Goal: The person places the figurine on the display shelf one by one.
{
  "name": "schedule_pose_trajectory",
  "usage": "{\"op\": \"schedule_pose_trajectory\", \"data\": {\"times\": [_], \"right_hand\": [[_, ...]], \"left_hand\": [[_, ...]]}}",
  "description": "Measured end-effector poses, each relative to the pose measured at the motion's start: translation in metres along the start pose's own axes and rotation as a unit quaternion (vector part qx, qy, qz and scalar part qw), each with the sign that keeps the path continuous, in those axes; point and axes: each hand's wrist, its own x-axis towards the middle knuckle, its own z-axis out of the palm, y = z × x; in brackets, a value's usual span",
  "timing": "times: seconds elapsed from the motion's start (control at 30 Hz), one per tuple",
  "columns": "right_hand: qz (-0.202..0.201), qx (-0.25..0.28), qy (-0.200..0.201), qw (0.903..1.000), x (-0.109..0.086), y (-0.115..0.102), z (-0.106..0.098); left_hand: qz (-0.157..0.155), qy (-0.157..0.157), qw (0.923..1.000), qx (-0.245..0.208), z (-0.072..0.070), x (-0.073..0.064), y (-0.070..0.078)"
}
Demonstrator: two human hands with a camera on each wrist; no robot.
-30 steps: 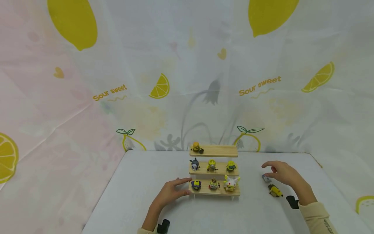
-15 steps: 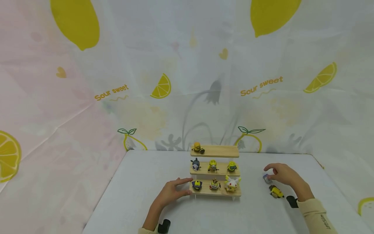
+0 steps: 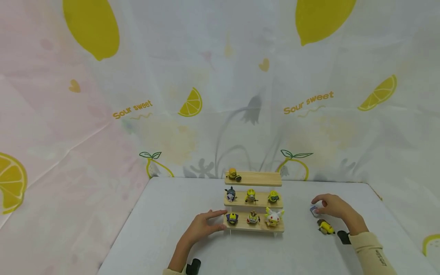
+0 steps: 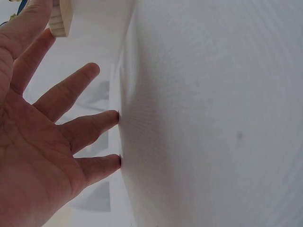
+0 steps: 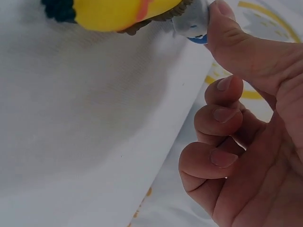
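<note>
A three-tier wooden display shelf holds several small toy figures, mostly yellow. My left hand touches the left end of its lowest tier with thumb and index finger. In the left wrist view the fingers of that hand spread fairly straight, near the shelf's corner. Over to the right, my right hand pinches a small white-and-blue piece between thumb and bent index finger. The right wrist view has the thumb against this piece and the other fingers curled. A yellow-and-brown figure lies beside it.
Both hands are over a white tabletop. Behind it hangs a lemon-print cloth. The top tier carries one orange-yellow figure at its left end. A white-eared figure stands at the bottom tier's right end.
The right index finger has bent down closer to the thumb, and the white-and-blue piece has tipped a little more upright. My left hand stays at the shelf. The head view has shifted slightly.
</note>
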Motion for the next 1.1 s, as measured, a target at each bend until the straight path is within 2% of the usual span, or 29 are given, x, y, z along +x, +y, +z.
{"op": "schedule_pose_trajectory", "data": {"times": [0.27,0.4,0.8,1.0,1.1], "right_hand": [[-0.039,0.015,-0.048,0.998,-0.002,0.005,-0.001],[-0.052,0.008,-0.052,0.9973,-0.003,0.007,0.0],[0.013,-0.011,0.021,0.9996,-0.007,0.0,0.012],[0.042,-0.013,0.028,0.9986,-0.008,-0.006,0.016],[0.044,-0.014,0.028,0.9986,-0.009,-0.006,0.017]], "left_hand": [[0.002,-0.001,1.0,0.001,0.001,-0.001,0.0],[0.004,0.0,1.0,0.003,0.001,-0.001,-0.001],[0.0,0.002,1.0,0.009,0.001,0.0,0.001],[0.002,0.002,0.9999,0.01,0.001,0.0,0.0],[0.001,0.002,1.0,0.009,0.001,0.0,-0.001]]}}
